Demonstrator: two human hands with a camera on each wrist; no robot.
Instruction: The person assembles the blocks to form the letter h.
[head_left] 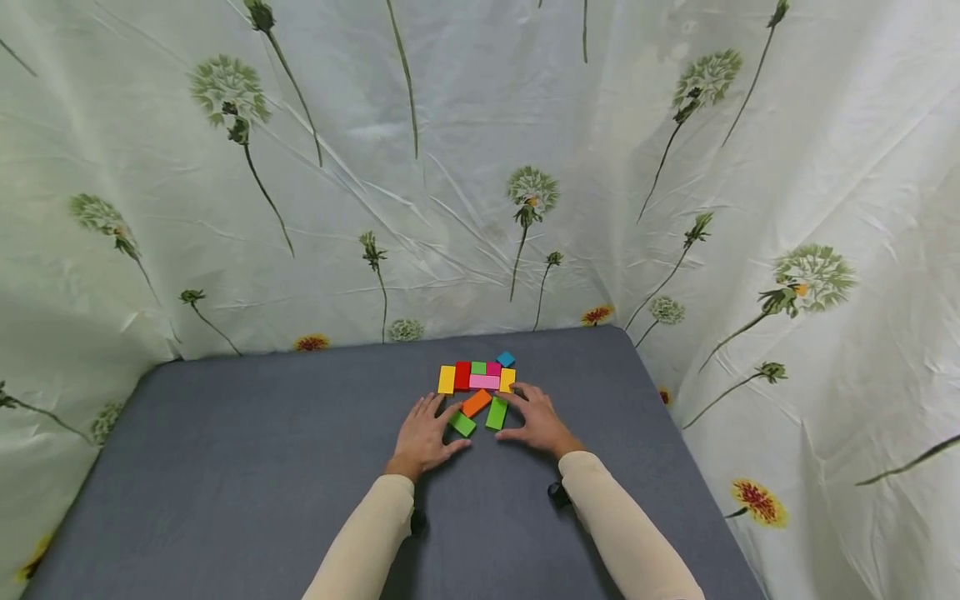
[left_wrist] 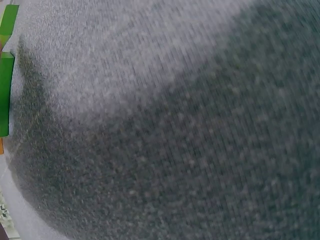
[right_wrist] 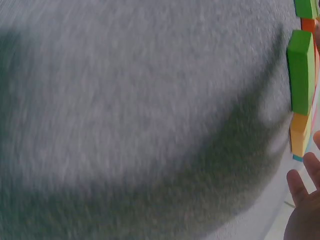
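Note:
My left hand lies to the left of a cluster of coloured blocks, fingers spread, its index finger beside a green block. On the other side my right hand has spread fingers around the right of a second green block. Whether either hand touches a block cannot be told. Between the green blocks, an orange block lies at a slant. Behind them stand a yellow block, a red block, a pink block and another yellow block. In the right wrist view, several fingers show at the edge.
A small green block, a magenta block and a blue block lie at the back of the cluster. Everything rests on a dark grey table. A dandelion-patterned curtain hangs behind and at the sides.

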